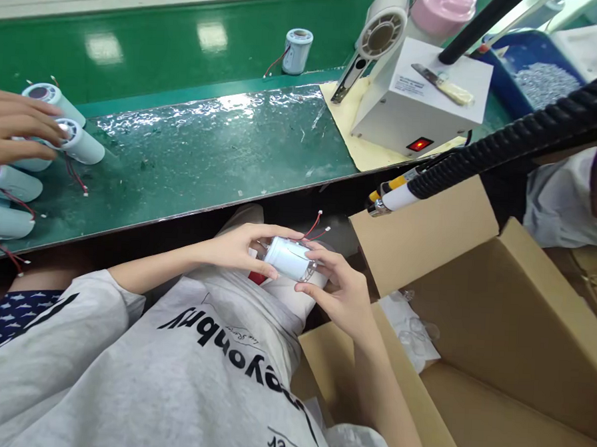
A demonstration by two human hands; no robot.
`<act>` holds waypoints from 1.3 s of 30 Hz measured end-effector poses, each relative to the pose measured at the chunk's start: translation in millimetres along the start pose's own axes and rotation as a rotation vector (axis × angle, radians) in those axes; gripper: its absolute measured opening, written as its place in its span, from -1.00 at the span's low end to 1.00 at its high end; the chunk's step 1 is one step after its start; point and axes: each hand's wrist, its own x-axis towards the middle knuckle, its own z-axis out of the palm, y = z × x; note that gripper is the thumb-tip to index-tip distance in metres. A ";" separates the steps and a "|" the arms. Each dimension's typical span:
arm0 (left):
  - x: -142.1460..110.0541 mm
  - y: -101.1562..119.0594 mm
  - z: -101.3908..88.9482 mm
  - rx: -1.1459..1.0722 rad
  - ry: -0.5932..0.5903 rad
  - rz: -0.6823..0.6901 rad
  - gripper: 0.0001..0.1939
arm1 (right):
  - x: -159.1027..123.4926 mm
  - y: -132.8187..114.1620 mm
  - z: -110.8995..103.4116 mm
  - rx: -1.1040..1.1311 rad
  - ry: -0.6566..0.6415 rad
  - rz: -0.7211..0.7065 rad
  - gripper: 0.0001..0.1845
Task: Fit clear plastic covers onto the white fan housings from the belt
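Note:
Both of my hands hold one white cylindrical part (289,258) over my lap, below the bench edge. My left hand (237,247) grips its left end with the fingers curled over the top. My right hand (340,289) holds its right end, where a clear cap sits. Thin red and white wires (314,228) with a small plug stick up from the part.
Another person's hand (10,128) at the far left touches several white cylinders (80,142) on the green bench. One more cylinder (296,50) stands on the conveyor. A white machine (420,100) with a red switch, a black hose (513,141) and an open cardboard box (497,340) lie to the right.

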 end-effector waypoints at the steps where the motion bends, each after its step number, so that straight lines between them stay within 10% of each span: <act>1: -0.3 0.5 -0.1 0.010 -0.009 0.011 -0.27 | -0.1 -1.5 0.0 0.029 -0.003 0.039 -0.57; 39: -6.7 3.3 -2.6 0.187 -0.073 0.119 -0.32 | 13.3 -5.0 17.0 0.615 -0.059 0.652 -0.22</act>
